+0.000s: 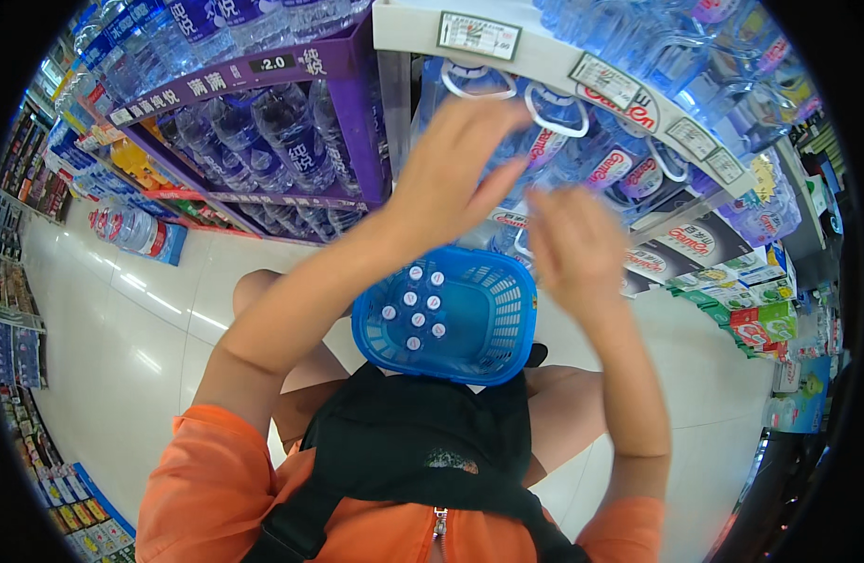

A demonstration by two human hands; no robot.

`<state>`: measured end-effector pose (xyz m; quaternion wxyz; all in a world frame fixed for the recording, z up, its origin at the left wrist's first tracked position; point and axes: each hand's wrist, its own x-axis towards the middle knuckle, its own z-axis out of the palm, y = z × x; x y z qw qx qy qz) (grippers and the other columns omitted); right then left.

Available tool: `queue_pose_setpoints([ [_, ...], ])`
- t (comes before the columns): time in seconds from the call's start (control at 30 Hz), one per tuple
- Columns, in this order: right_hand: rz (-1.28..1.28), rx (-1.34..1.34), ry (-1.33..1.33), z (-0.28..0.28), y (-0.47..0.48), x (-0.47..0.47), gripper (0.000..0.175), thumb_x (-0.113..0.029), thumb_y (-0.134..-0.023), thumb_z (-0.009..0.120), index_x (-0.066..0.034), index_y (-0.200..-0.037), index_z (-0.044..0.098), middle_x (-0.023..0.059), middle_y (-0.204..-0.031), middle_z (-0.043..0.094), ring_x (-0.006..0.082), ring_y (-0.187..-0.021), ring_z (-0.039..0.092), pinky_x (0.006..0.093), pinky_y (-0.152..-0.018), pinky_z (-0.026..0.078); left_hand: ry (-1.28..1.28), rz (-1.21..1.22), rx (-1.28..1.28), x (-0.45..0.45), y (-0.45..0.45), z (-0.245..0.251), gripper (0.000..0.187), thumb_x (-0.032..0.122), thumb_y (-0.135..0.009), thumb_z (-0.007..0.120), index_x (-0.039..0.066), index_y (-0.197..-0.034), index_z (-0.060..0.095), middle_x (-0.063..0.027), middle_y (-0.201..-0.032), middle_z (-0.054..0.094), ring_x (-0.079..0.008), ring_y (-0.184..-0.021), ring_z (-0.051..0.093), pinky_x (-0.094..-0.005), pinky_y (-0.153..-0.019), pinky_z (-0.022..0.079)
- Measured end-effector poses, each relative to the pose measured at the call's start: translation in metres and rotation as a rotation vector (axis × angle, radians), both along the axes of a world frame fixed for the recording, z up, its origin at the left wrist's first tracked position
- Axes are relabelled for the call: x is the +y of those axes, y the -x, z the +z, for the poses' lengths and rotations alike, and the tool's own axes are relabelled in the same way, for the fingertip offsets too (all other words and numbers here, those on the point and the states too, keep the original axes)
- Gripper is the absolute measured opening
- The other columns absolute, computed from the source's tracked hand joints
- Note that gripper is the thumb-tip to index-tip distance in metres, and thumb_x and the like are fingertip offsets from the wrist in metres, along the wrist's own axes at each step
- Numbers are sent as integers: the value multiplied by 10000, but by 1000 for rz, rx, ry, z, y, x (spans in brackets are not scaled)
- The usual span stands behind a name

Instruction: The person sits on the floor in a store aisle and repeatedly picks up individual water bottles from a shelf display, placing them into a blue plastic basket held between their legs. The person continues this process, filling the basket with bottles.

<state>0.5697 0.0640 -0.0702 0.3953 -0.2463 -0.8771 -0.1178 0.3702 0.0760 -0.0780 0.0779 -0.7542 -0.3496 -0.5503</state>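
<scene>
My left hand (467, 151) reaches in front of the shelf of large water bottles with white carry handles (558, 112); its thumb is apart from the fingers, and nothing shows in it. Lower and to its right is my right hand (579, 246), blurred, fingers bent, beside the same shelf; whether it holds anything is unclear. Below and between both hands, a blue plastic basket (523, 331) sits between my knees. Several small bottles with white caps (418, 319) stand upright in its left half, and its bare bottom shows on the right.
A purple rack (365, 127) of bottled water stands at the upper left. Large bottles in a blue tray (166, 244) lie on the tiled floor (136, 317) further left. Printed cartons (692, 243) and stacked drink packs (762, 327) are at the right. A black bag (418, 436) lies across my lap.
</scene>
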Motion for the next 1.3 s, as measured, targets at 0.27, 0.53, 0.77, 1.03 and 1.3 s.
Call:
queue_pose_setpoints([
  [0.27, -176, -650, 1291, -310, 11, -64, 380, -182, -844, 662, -87, -1208, 605, 179, -1248, 570, 390, -1069, 634, 488, -879, 546, 1359, -28, 593, -99, 29, -314, 323, 257, -858, 693, 81, -1120, 625, -185, -1100, 623, -379, -979, 659, -486, -817, 547],
  [0.53, -180, -647, 1188, -403, 27, -107, 551, -76, -841, 578, -92, -1381, 471, 220, -1439, 442, 453, -1104, 611, 494, -906, 540, 1530, -56, 794, -143, 6, -382, 425, 271, -833, 712, 91, -1200, 593, -181, -1159, 627, -361, -1034, 661, -475, -788, 567],
  [0.77, -103, -517, 1252, -371, 16, -96, 608, -47, -812, 615, -41, -1402, 470, 232, -1394, 508, 417, -1170, 593, 466, -967, 509, 1432, -149, 792, -117, 15, -357, 384, 202, -790, 707, 10, -1115, 637, -218, -921, 705, -384, -846, 708, -484, -744, 579],
  [1.03, 142, -53, 1310, -304, 29, -87, 824, -319, -752, 830, 17, -1407, 462, 266, -1346, 539, 426, -1153, 594, 448, -964, 501, 1198, -299, 411, -67, 63, -178, 285, 244, -766, 710, 59, -981, 686, -188, -851, 702, -362, -797, 695, -434, -699, 541],
  [1.3, 60, 143, 812, -83, 55, -42, 651, -278, -714, 866, 21, -1209, 566, 199, -1088, 603, 435, -973, 626, 443, -801, 542, 868, -215, 181, -68, 64, 50, 280, 180, -832, 713, 37, -1070, 679, -72, -715, 631, -160, -600, 600, -306, -576, 482],
])
